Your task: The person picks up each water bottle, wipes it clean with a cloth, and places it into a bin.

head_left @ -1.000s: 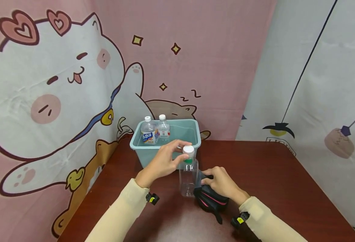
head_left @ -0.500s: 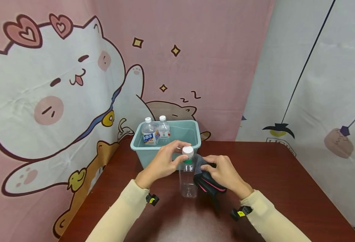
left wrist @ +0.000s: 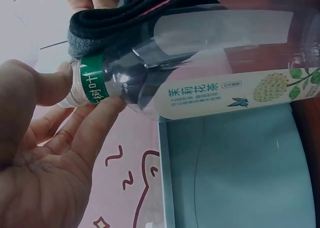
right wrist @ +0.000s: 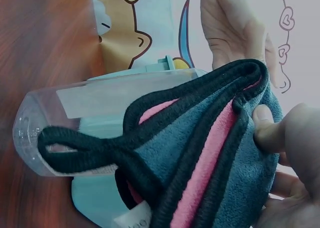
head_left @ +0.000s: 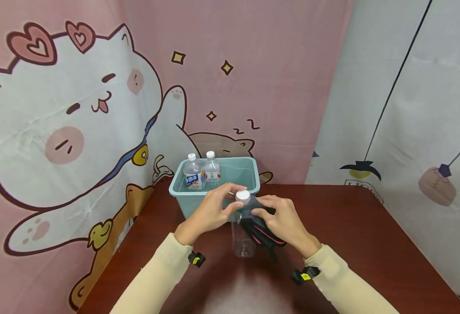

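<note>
My left hand (head_left: 211, 210) pinches a clear plastic bottle (head_left: 242, 245) at its neck, just under the white cap (head_left: 243, 196). The bottle stands upright on the table. A green band (left wrist: 93, 77) circles its neck, and a label with a flower print (left wrist: 270, 90) runs down one side in the left wrist view. With thumb and fingers, my right hand (head_left: 286, 220) grips a folded grey cleaning cloth (head_left: 259, 230) with black edging and pink inside. The cloth lies against the bottle's upper right side and covers part of it. A black loop (right wrist: 70, 150) hangs from the cloth.
Behind the bottle is a light blue plastic bin (head_left: 182, 204). It contains a bottle with a blue and white label (head_left: 194, 179) and another clear bottle (head_left: 212, 172). Brown tabletop (head_left: 343, 235) extends to the right, and printed curtains (head_left: 284, 87) hang behind.
My right hand has lifted the cloth from beside the bottle's lower part up and left, against the bottle near its neck. The left hand keeps its hold on the bottle.
</note>
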A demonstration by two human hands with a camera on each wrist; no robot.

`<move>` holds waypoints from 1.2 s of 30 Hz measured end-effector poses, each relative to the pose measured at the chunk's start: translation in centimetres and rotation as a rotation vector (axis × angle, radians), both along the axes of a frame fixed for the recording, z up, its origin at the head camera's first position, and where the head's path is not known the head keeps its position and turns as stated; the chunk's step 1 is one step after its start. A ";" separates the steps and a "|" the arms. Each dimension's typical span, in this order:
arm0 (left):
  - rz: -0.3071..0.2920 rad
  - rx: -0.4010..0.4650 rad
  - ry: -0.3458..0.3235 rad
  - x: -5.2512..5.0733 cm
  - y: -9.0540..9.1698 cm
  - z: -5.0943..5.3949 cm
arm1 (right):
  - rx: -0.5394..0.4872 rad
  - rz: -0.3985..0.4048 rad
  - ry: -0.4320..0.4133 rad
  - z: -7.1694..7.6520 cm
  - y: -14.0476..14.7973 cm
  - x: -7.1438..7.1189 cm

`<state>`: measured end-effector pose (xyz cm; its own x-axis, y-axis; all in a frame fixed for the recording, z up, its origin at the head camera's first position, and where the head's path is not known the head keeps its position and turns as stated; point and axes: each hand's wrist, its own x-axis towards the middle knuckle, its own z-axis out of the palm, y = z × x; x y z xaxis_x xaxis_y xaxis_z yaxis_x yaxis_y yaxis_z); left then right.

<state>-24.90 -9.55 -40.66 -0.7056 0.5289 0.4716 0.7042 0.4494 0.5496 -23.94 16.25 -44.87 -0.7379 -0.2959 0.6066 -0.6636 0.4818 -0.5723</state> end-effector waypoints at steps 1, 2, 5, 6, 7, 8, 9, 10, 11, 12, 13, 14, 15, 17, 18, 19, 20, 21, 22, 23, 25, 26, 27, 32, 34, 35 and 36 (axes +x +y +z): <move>-0.004 0.004 0.000 0.0 0.0 0.0 | 0.003 0.000 -0.003 0.1 0.1 0.0; -0.004 0.006 -0.005 0.0 0.0 0.1 | 0.005 0.000 -0.006 0.1 0.1 -0.1; -0.006 0.015 -0.020 0.0 0.1 0.3 | 0.015 -0.003 -0.017 0.3 0.3 -0.1; -0.006 0.016 -0.024 0.0 0.1 0.3 | 0.017 -0.006 -0.021 0.4 0.4 -0.1; -0.006 0.019 -0.027 0.1 0.1 0.4 | 0.017 -0.009 -0.027 0.4 0.4 -0.1; -0.006 0.019 -0.027 0.1 0.2 0.4 | 0.017 -0.011 -0.029 0.5 0.5 0.0; -0.007 0.024 -0.028 0.1 0.2 0.4 | 0.017 -0.015 -0.030 0.5 0.5 0.0; -0.005 0.028 -0.028 0.2 0.3 0.4 | 0.017 -0.017 -0.032 0.5 0.6 0.0; -0.003 0.031 -0.029 0.2 0.3 0.3 | 0.018 -0.020 -0.035 0.5 0.8 0.0; 0.000 0.036 -0.030 0.2 0.4 0.3 | 0.017 -0.023 -0.040 0.5 0.9 0.1; 0.004 0.042 -0.032 0.3 0.5 0.2 | 0.013 -0.026 -0.046 0.5 1.1 0.1; 0.008 0.046 -0.035 0.3 0.6 0.1 | 0.008 -0.030 -0.050 0.5 1.3 0.1; 0.014 0.050 -0.035 0.4 0.7 0.0 | 0.003 -0.035 -0.053 0.5 1.5 0.1; 0.027 0.057 -0.035 0.4 1.0 -0.2 | -0.009 -0.045 -0.050 0.6 1.9 0.1; 0.040 0.058 -0.033 0.5 1.1 -0.3 | -0.016 -0.052 -0.046 0.7 2.1 0.1; 0.055 0.061 -0.030 0.5 1.3 -0.3 | -0.021 -0.060 -0.040 0.9 2.4 0.1; 0.069 0.067 -0.026 0.5 1.5 -0.3 | -0.027 -0.067 -0.031 1.0 2.6 0.0; 0.085 0.074 -0.022 0.6 1.7 -0.4 | -0.031 -0.075 -0.021 1.2 2.8 0.0; 0.103 0.081 -0.018 0.6 1.9 -0.4 | -0.036 -0.086 -0.012 1.4 3.1 -0.1; 0.122 0.082 -0.015 0.6 2.0 -0.3 | -0.046 -0.095 -0.004 1.6 3.3 -0.1; 0.158 0.091 -0.005 0.7 2.4 -0.2 | -0.058 -0.116 0.008 2.0 3.8 -0.1; 0.172 0.092 0.002 0.7 2.5 -0.2 | -0.065 -0.126 0.012 2.1 4.0 -0.1; 0.187 0.089 0.007 0.7 2.6 -0.1 | -0.072 -0.136 0.016 2.2 4.1 -0.1; 0.202 0.115 -0.011 0.8 2.8 0.0 | -0.096 -0.160 0.016 2.4 4.5 -0.1; 0.187 0.140 -0.045 0.9 2.8 0.0 | -0.101 -0.161 0.008 2.4 4.6 -0.1; 0.179 0.151 -0.061 0.9 2.8 0.0 | -0.101 -0.160 0.003 2.4 4.6 -0.1; 0.173 0.156 -0.073 0.9 2.8 0.0 | -0.100 -0.161 0.000 2.3 4.6 -0.1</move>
